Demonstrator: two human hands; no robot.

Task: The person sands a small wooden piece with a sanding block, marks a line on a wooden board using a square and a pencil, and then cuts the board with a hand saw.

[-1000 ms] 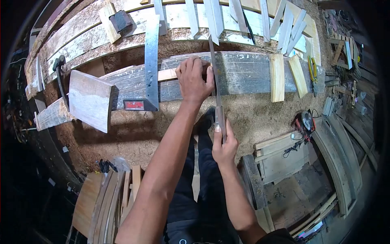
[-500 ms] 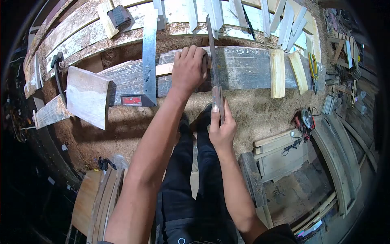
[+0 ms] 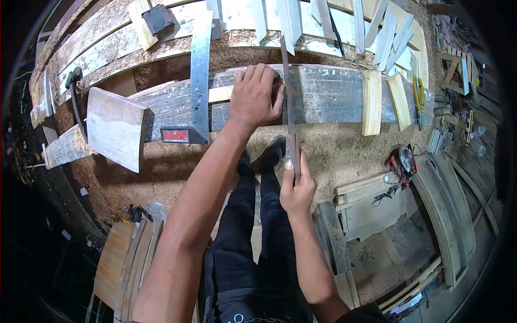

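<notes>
A thin saw (image 3: 288, 89) stands edge-on across the weathered bench plank (image 3: 328, 94), its blade pointing away from me. My right hand (image 3: 299, 188) is closed around the near end of the saw, thumb on top. Just left of the blade, my left hand (image 3: 254, 97) presses down with curled fingers on a narrow pale wood strip (image 3: 219, 94); the strip's far end is hidden under the hand. A metal square (image 3: 200, 70) with a red-labelled stock lies across the plank to the left of that hand.
A wooden block (image 3: 116, 126) and a hammer (image 3: 75, 91) sit at the left. Two pale wood pieces (image 3: 371, 102) and yellow-handled pliers (image 3: 418, 97) lie on the plank's right. Several cut strips (image 3: 385, 40) rest behind. A red power tool (image 3: 403, 161) is at lower right.
The saw and my right hand have moved toward me and slightly right. My left hand stays on the strip, its thumb now showing more beside the blade.
</notes>
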